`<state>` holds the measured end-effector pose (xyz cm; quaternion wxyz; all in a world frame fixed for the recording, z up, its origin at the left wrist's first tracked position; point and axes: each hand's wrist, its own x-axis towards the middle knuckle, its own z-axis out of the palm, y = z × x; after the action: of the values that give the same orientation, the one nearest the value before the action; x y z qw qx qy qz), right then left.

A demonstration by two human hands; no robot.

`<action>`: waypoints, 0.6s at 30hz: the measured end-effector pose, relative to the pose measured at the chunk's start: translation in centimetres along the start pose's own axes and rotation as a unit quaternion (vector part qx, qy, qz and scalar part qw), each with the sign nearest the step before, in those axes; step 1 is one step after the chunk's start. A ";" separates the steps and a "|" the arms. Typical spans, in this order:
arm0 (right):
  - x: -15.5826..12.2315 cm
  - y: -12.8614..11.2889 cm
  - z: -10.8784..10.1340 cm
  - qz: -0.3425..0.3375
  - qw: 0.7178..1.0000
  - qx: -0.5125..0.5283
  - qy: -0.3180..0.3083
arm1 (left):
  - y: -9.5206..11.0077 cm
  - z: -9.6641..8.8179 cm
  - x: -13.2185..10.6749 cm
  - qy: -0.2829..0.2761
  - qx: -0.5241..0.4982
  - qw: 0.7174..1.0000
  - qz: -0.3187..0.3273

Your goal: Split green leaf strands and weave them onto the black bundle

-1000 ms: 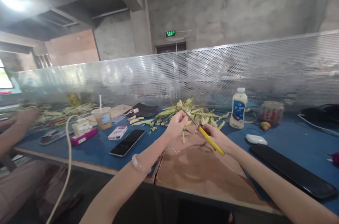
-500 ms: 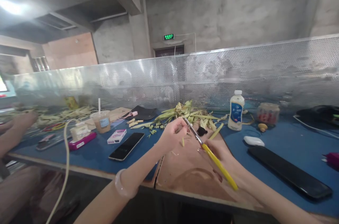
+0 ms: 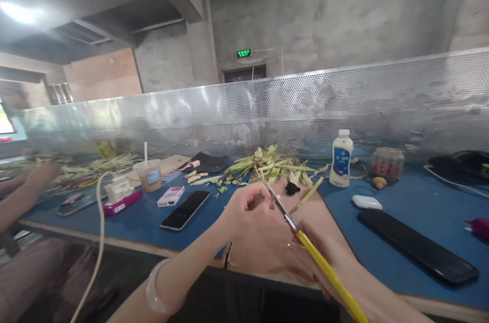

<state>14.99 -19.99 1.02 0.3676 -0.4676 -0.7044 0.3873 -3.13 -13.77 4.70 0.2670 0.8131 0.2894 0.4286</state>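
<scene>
My right hand (image 3: 324,244) is closed around a long, slim tool with a yellow handle (image 3: 326,272) and a narrow metal front end (image 3: 281,207). Its kind is not clear. The metal points up and left, past the fingers of my left hand (image 3: 246,211). Those fingers are curled together in a pinch; whatever lies in them is hidden. Both hands are above a brown board (image 3: 248,257). Just beyond them lies a heap of pale green, leafy plant strips (image 3: 275,165), with small green cut bits (image 3: 225,183) to its left.
A phone (image 3: 185,210), small box (image 3: 170,195), lidded cup (image 3: 147,176) and tissue pack (image 3: 122,203) are to the left. A white bottle (image 3: 341,160), jar (image 3: 387,162), white case (image 3: 367,203) and long black case (image 3: 416,246) stand right. Another person's hand (image 3: 42,175) is far left.
My hands and the yellow-handled tool have come slightly nearer to me. A short green strip that hung below my left fingers no longer shows there.
</scene>
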 end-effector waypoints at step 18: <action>-0.3 1.1 1.1 0.026 0.999 0.026 0.008 | 0.9 -1.4 -2.4 -0.020 0.024 0.997 -0.073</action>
<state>14.49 -20.23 -0.45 0.3751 -0.4791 -0.6786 0.4114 -5.20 -15.80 4.67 0.2840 0.8045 0.3529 0.3841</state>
